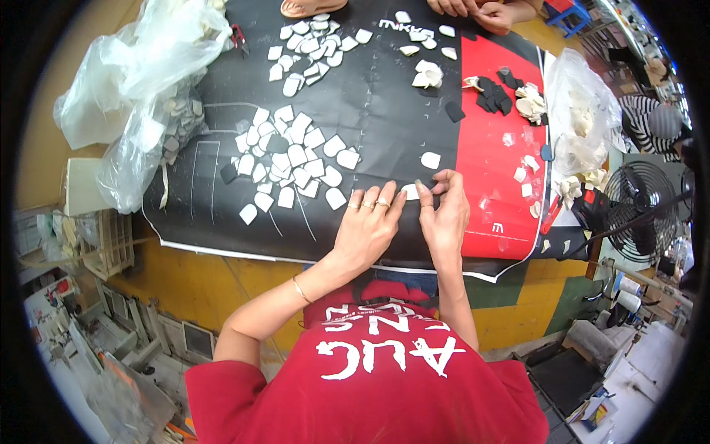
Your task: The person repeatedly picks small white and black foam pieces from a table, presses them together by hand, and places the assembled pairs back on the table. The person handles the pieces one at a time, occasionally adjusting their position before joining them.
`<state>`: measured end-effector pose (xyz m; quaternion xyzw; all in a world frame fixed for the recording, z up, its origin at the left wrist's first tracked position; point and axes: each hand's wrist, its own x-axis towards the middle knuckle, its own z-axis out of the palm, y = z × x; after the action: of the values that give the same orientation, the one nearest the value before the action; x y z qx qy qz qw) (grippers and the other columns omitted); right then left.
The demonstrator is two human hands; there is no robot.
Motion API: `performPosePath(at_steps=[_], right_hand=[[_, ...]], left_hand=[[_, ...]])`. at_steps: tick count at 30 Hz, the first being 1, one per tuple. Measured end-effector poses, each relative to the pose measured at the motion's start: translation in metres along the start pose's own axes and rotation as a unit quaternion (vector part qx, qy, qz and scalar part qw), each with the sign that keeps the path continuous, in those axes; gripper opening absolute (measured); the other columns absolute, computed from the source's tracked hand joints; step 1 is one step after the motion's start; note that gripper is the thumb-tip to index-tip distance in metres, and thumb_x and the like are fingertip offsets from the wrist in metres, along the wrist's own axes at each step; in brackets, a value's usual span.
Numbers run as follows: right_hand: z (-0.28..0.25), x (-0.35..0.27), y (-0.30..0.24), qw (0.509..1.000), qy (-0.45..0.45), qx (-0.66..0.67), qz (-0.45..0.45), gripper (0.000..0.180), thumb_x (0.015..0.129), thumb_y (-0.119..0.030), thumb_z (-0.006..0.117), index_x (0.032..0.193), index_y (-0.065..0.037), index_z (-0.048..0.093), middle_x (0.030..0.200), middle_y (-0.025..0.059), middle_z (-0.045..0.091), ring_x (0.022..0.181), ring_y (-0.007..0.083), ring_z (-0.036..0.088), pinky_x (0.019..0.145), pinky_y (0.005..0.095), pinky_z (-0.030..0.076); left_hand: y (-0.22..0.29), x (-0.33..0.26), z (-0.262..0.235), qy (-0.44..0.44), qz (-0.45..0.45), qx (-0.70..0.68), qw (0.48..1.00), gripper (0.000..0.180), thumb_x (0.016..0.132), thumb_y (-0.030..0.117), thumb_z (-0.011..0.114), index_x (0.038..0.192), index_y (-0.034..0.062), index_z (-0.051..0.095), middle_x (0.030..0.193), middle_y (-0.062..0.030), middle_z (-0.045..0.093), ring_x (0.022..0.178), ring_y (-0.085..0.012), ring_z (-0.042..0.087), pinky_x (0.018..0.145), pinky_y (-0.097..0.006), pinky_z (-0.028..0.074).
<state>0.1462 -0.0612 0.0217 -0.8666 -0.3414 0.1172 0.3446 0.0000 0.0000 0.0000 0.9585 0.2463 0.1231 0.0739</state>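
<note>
A small white patch (pixel 411 192), straight on one side and rounded on the other, lies on the black sheet between my hands. My right hand (pixel 446 216) pinches its right end, with the fingers curled. Flat on the sheet just left of it rests my left hand (pixel 367 228), fingers stretched out, the index fingertip close to the patch. Left of my hands spreads a loose pile of similar white patches (pixel 297 155), a few showing a dark face. One more patch (pixel 430 160) lies alone beyond my right fingers.
The black sheet (pixel 384 111) and its red section (pixel 503 185) cover the table. Clear plastic bags (pixel 159 44) stand at left, another bag (pixel 580 111) at right. Across the table are another person's hands (pixel 481 11) and more white patches (pixel 314 48). A fan (pixel 637 211) stands right.
</note>
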Motion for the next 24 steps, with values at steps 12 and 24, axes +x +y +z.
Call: performPosePath(at_steps=[12, 24], right_hand=[[-0.015, 0.036, -0.007, 0.998, 0.005, -0.052, -0.022, 0.028, 0.089, -0.025, 0.075, 0.106, -0.004, 0.065, 0.108, 0.0133, 0.062, 0.092, 0.0329, 0.065, 0.075, 0.0477, 0.050], [-0.054, 0.007, 0.003, 0.931, -0.171, 0.322, -0.011, 0.014, 0.093, -0.007, 0.072, 0.101, 0.000, 0.063, 0.084, -0.0001, 0.064, 0.075, 0.0040, 0.058, 0.066, 0.0210, 0.047]], left_hand=[[-0.041, 0.008, -0.031, 0.112, -0.109, 0.057, 0.986, 0.052, 0.088, 0.035, 0.071, 0.131, 0.0055, 0.061, 0.135, -0.0130, 0.055, 0.123, -0.0287, 0.050, 0.113, -0.051, 0.024], [0.007, 0.037, -0.066, 0.092, -0.129, -0.461, 0.873, 0.013, 0.087, 0.008, 0.073, 0.097, -0.0002, 0.074, 0.095, -0.0121, 0.072, 0.083, -0.0227, 0.069, 0.077, -0.033, 0.052]])
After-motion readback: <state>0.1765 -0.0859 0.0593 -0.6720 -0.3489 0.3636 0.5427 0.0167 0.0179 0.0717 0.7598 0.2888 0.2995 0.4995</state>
